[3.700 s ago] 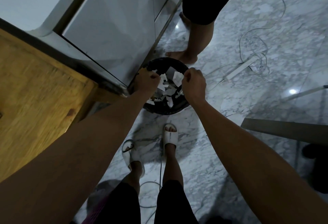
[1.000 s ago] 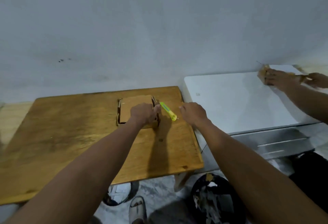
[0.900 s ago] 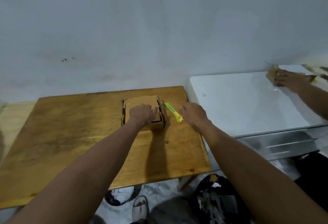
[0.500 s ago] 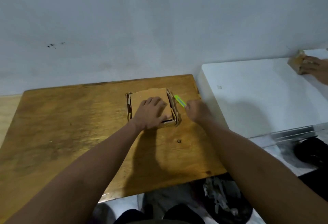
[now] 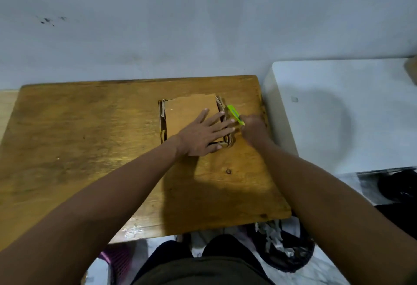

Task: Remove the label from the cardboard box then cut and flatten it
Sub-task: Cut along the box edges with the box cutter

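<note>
A small brown cardboard box (image 5: 187,113) lies on the wooden table (image 5: 90,144), toward its far right. Its top face is bare cardboard with a torn far edge. My left hand (image 5: 203,135) rests flat on the box's near right part, fingers spread, pressing it down. A yellow-green utility knife (image 5: 234,114) lies along the box's right side. My right hand (image 5: 252,127) is closed around the knife's near end, just right of the box.
A white cabinet top (image 5: 338,115) adjoins the table on the right. A black bin (image 5: 284,250) with torn paper scraps stands on the floor under the table's near right corner. A grey wall runs behind the table.
I have come from the bin to the table. My left hand has spread flat on the box and my right hand has closed on the knife. The other person's hands have left the view.
</note>
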